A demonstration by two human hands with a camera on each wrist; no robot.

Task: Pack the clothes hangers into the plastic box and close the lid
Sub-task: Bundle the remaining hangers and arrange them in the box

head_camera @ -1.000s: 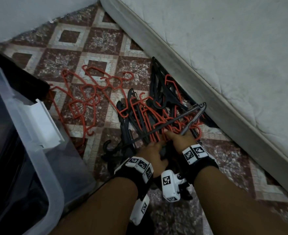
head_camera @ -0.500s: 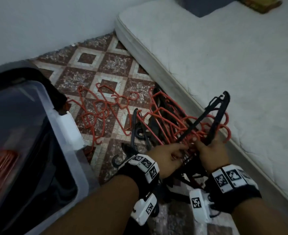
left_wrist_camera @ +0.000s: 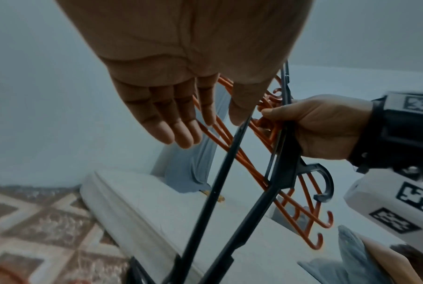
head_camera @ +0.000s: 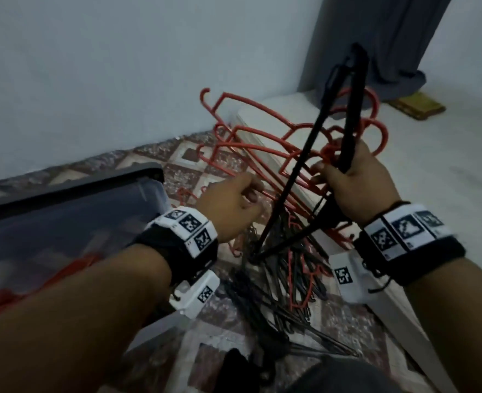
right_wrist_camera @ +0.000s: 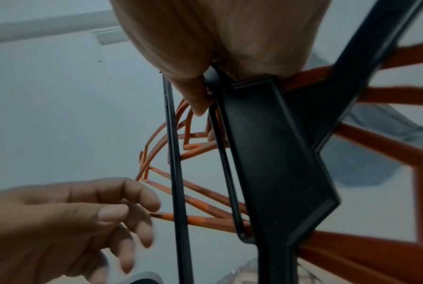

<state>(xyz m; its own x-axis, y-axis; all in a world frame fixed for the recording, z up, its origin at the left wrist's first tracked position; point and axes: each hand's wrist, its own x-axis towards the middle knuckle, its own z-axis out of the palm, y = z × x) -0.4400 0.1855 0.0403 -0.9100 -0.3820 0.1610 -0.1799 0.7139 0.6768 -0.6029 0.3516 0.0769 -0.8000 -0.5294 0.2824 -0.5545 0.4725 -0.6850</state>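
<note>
The bundle of red hangers (head_camera: 265,154) is held up in the air above the floor, between the plastic box and the mattress. Their long bars run roughly level and fan out leftward from the right hand, ending in small upturned hooks at the far left; their main hooks bunch together at the right, just above that hand. A black hanger (head_camera: 344,131) is in the same bundle and stands nearly upright, its long axis tilted a little, top end high by the curtain and lower corner down near the floor pile.

The right hand (head_camera: 356,182) has its grip closed around the necks of the red hangers and the black hanger together, fingers curled round them. The left hand (head_camera: 228,208) sits just to the left with its grip open: the fingers are straight and relaxed, their tips at the red bars, and the left wrist view shows nothing pinched.

The plastic box (head_camera: 72,222) lies at the left with its lid off; its clear wall shows something red (head_camera: 35,282) inside, blurred, and dark contents I cannot make out.

More black hangers (head_camera: 279,296) lie heaped on the patterned floor (head_camera: 228,350) below the hands, with a few red ones mixed in. The mattress (head_camera: 432,165) is on the right, and a dark curtain (head_camera: 381,38) hangs behind it.
</note>
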